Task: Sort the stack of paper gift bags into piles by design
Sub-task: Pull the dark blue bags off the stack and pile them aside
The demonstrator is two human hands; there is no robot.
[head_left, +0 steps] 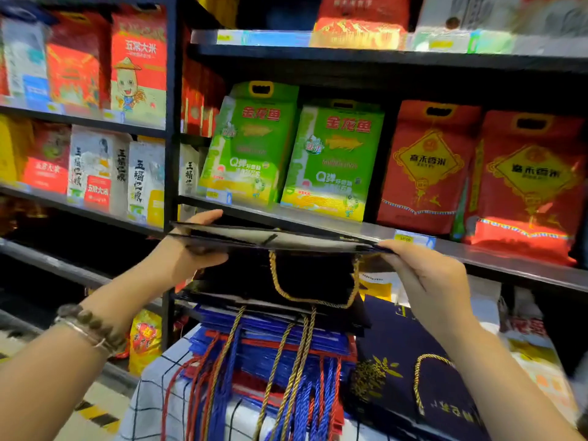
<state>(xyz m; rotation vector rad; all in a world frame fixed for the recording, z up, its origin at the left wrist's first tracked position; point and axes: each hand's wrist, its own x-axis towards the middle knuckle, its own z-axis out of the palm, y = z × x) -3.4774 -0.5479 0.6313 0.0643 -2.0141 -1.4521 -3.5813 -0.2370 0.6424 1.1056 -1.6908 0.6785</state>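
Note:
I hold a flat dark gift bag (286,238) level in the air, seen edge-on, its gold rope handle (313,292) hanging below. My left hand (194,246) grips its left end, thumb underneath. My right hand (423,275) pinches its right end. Beneath it lies a stack of bags (273,342): black ones on top, then blue and red ones with blue, red and gold cords dangling forward. To the right a navy bag with a gold leaf print (404,374) lies flat.
The stack rests on a checked white cloth (159,396). Black metal shelves (318,219) hold green (331,160) and red rice bags (426,167) right behind the lifted bag. White and yellow packages (534,361) lie at right. A yellow sack (144,342) stands by the floor.

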